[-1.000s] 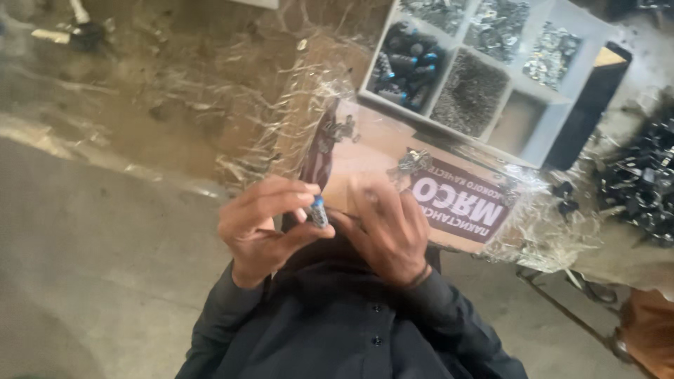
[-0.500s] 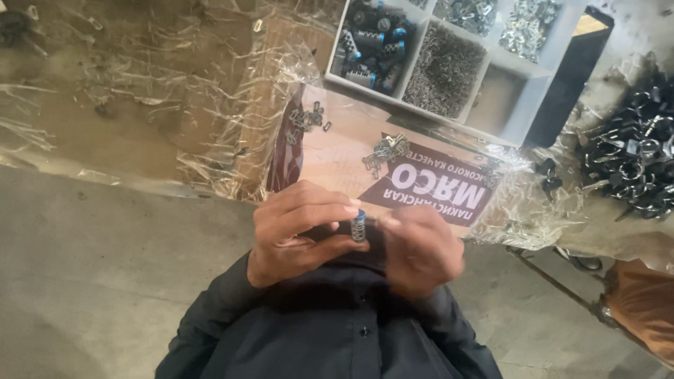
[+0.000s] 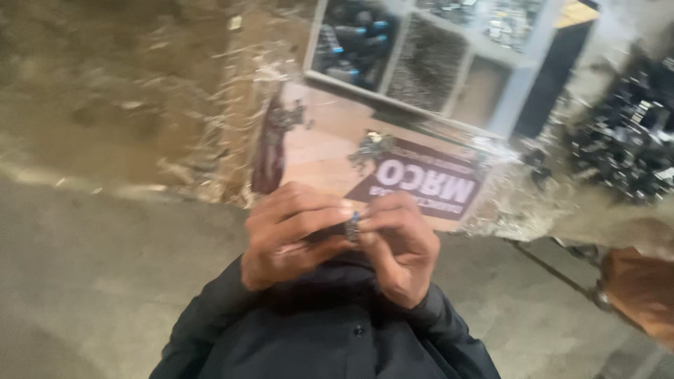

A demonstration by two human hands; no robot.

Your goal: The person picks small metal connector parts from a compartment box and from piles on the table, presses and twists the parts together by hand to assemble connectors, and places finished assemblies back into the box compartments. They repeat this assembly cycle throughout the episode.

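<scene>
Closest to the camera, both hands meet in front of the person's chest, above dark sleeves (image 3: 210,330) and a dark buttoned shirt front. The left hand (image 3: 291,235) is curled, its fingers folded over and its thumb and forefinger pinched on a small dark part with a blue tip (image 3: 352,229). The right hand (image 3: 400,245) comes in from the other side, fingers bent, its fingertips closed on the same small part, so the piece sits squeezed between the two hands where they touch. The view is blurred, and the part's exact shape cannot be told.

Below and around the hands is a grey concrete floor (image 3: 105,281).

Just beyond the knuckles lies a flat cardboard sheet (image 3: 330,151), tan with a dark maroon printed panel, under crinkled clear plastic film (image 3: 232,98) that spreads off past the left hand. Two small metal pieces (image 3: 372,144) rest on the cardboard, a little beyond the fingertips.

Farther out stands a pale compartment tray (image 3: 519,84): one cell holds dark parts with blue ends (image 3: 351,42), the next a heap of fine dark fasteners (image 3: 425,70), another looks bare.

Well out past the right hand is a pile of black shiny parts (image 3: 628,133). At the near edge on that side, a brown rounded object (image 3: 642,288) shows partly.
</scene>
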